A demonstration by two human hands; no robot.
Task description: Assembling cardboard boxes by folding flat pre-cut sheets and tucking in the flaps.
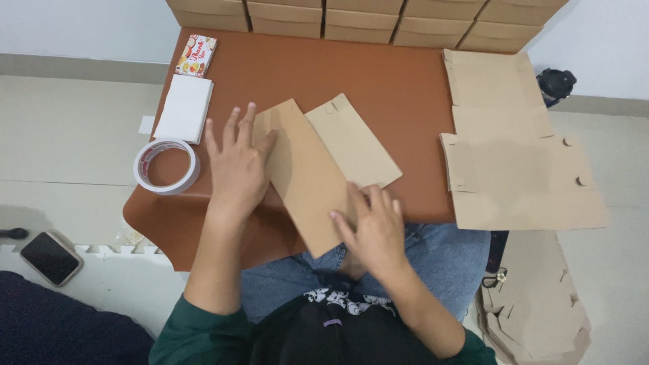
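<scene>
**Both hands flat on a folded cardboard piece**

We see a person sitting at a low brown table (405,88), with both bare hands on a flat, folded piece of tan cardboard (304,179). This cardboard piece lies in the middle of the table, slanted, and its near end reaches over the table edge toward the person's lap in blue jeans (446,253).

The left hand (236,165) is open, with the fingers spread wide. Its palm presses down on the left upper part of the cardboard, and the thumb lies along the fold. It grips nothing; it only rests flat on the surface.

The right hand (375,226) is also open, the fingers a little bent. It lies on the lower right edge of the same cardboard piece. We cannot tell if the fingertips pinch the edge or only press on it.

To the left of the left hand, a white roll of adhesive tape (167,166) lies near the table edge. Behind it there is a white stack of paper sheets (184,108) and a small colourful printed card (197,55). On the right side of the table lie large flat unfolded cardboard sheets (520,162), well apart from the hands. Closed tan cardboard boxes (358,17) stand in a row at the far edge. A dark mobile phone (51,257) lies on the floor at the left.
</scene>
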